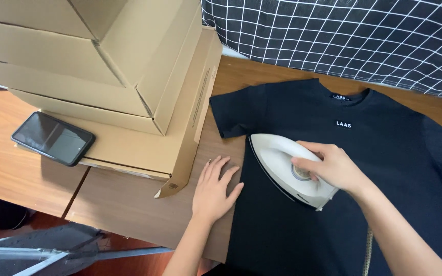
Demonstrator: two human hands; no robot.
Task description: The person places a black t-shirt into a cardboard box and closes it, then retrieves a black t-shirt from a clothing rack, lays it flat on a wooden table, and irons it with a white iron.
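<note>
A black T-shirt (364,153) lies flat, front up, on a sheet of brown cardboard over a wooden table. A white clothes iron (274,158) rests on the shirt's left chest area, tip pointing up and left. My right hand (331,166) grips the iron's handle. My left hand (216,189) lies flat, fingers spread, on the cardboard at the shirt's left edge, touching the hem side.
Stacked cardboard boxes (103,61) fill the upper left. A dark phone (52,138) lies on a flat box by the table's left side. A dark grid-patterned cloth (364,36) hangs behind. A grey metal frame (42,250) shows at lower left.
</note>
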